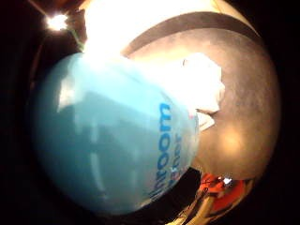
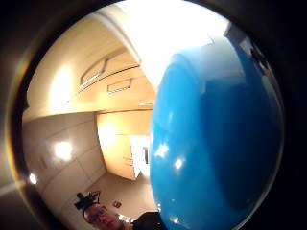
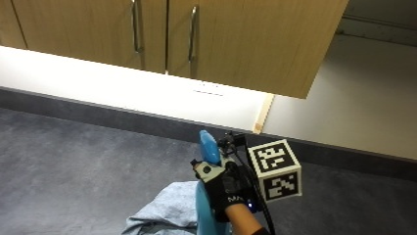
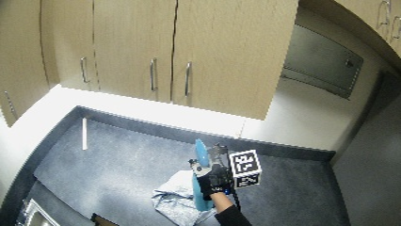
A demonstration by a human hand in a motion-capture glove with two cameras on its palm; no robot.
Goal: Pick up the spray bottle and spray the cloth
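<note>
Here, one gloved right hand (image 3: 224, 188) has its fingers curled round one blue spray bottle (image 3: 208, 147), held upright above the grey counter (image 3: 78, 161). The bottle's body fills both palm views, so it sits close against the palm. One pale blue cloth (image 3: 166, 208) lies crumpled on the counter, just left of the bottle's base and below the hand. Along the far wall hang wooden cabinets (image 3: 196, 34); three handles show in the wide view.
</note>
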